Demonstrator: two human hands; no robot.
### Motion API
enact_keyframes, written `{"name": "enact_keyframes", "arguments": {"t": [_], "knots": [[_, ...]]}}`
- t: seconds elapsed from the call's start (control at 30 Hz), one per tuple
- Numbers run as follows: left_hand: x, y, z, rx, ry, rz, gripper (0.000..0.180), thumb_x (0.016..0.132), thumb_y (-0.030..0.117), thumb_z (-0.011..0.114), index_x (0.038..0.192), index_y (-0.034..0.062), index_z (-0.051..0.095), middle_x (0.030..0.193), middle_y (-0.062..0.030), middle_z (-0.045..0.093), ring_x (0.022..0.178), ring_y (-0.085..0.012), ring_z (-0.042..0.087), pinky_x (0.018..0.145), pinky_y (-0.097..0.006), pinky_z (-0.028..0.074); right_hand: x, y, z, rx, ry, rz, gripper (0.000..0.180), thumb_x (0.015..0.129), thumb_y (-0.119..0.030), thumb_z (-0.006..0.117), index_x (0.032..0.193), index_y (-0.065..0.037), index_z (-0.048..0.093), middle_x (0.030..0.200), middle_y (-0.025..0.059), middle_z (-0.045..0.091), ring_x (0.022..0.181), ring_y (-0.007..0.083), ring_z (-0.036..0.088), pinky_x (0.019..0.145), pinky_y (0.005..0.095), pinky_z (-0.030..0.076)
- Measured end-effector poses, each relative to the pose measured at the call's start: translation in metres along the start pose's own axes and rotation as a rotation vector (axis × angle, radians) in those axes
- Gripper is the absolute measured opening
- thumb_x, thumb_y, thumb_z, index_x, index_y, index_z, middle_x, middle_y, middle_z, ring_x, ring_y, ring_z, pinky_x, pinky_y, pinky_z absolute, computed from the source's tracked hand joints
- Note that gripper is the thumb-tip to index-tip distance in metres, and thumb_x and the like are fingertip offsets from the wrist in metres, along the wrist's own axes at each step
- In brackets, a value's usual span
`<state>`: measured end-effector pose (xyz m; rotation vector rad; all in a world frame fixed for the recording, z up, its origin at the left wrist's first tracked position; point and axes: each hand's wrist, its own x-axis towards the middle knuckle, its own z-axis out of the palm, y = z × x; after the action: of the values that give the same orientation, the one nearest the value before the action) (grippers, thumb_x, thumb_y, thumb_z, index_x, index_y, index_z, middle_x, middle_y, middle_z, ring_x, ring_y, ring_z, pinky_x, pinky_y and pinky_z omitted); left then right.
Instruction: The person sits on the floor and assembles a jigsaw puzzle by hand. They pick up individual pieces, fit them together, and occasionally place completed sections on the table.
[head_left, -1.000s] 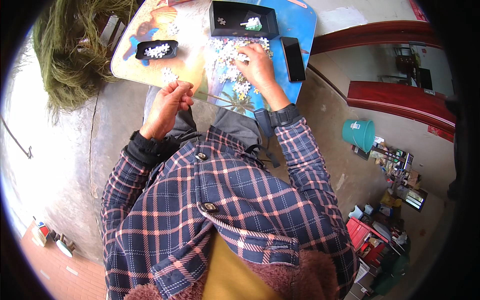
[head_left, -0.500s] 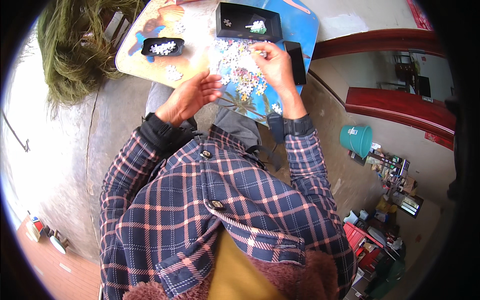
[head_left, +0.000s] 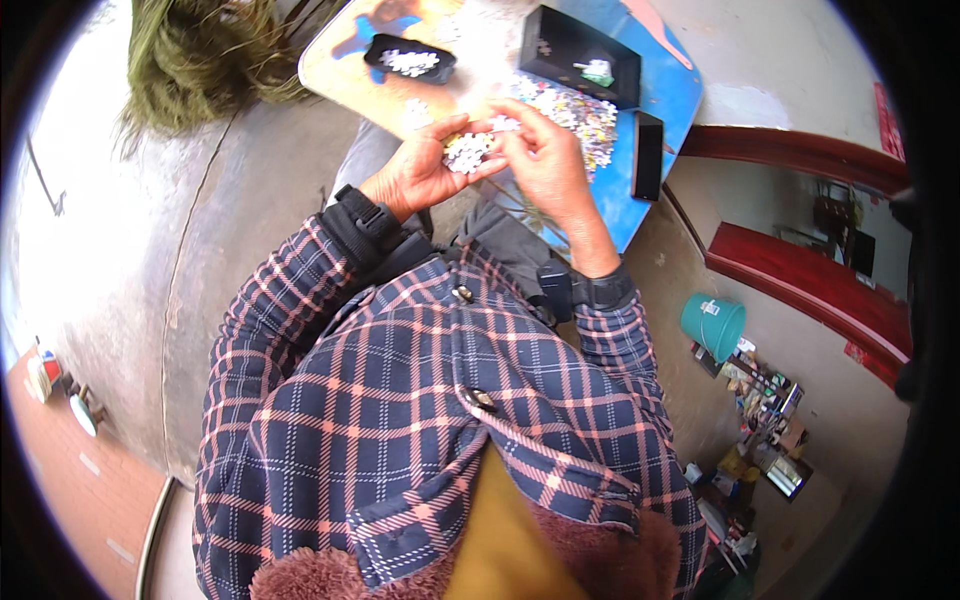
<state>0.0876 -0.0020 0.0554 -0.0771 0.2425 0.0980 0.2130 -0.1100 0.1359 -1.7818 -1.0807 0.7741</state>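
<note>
My left hand [head_left: 412, 172] is cupped palm up near the table's front edge, holding a small heap of jigsaw pieces [head_left: 466, 153]. Facing it, my right hand [head_left: 552, 172] has its fingers curled, and white pieces [head_left: 505, 123] show between index finger and thumb. Past the right hand, a loose pile of jigsaw pieces [head_left: 592, 122] is spread over the table. Behind the pile stands an open black box [head_left: 562, 55] with a few things inside. A small black tray [head_left: 440, 76] holding white pieces sits farther left.
The table [head_left: 682, 88] has a bright printed top. A black phone [head_left: 648, 158] lies at its right edge. Dry grass or straw [head_left: 195, 70] hangs at the far left. On the floor to the right is a teal bucket [head_left: 716, 328], with clutter [head_left: 765, 405] beside it.
My right hand has come from the pile toward my left hand. The left palm, bare before, now bears jigsaw pieces. The whole view has shifted, with the table farther right and turned.
</note>
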Motion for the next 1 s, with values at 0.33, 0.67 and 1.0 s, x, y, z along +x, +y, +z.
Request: {"name": "enact_keyframes", "arguments": {"t": [0.33,0.67,1.0], "knots": [[-0.027,0.010,0.018,0.433,0.245,0.044,0.024,0.097,0.019,0.054,0.110,0.0004,0.062,0.094,-0.0057,0.065,0.083,-0.0153,0.063,0.071,-0.024,0.053,0.001,0.009,0.001,0.433,0.010,0.148,0.017,0.092,-0.004,0.056,0.108,0.003,0.061,0.083,0.0094,0.068,0.071,0.0132,0.066,0.064,0.0227,0.052],[-0.031,-0.001,0.010,0.676,0.239,0.093,0.017,0.092,0.023,0.064,0.094,0.0064,0.066,0.081,0.0002,0.065,0.067,-0.0077,0.059,0.057,-0.019,0.044,0.003,0.021,0.014,0.436,0.096,0.227,0.008,0.090,-0.003,0.061,0.096,0.001,0.063,0.081,0.0067,0.068,0.065,0.0101,0.062,0.061,0.0218,0.051],[-0.031,-0.002,0.006,0.724,0.251,0.189,0.014,0.090,0.020,0.066,0.085,0.0078,0.064,0.075,0.0006,0.063,0.062,-0.0064,0.058,0.051,-0.018,0.040,0.005,0.019,0.019,0.476,0.060,0.231,0.011,0.090,-0.008,0.063,0.098,0.000,0.063,0.080,0.0047,0.067,0.064,0.0084,0.060,0.059,0.0200,0.047]]}}
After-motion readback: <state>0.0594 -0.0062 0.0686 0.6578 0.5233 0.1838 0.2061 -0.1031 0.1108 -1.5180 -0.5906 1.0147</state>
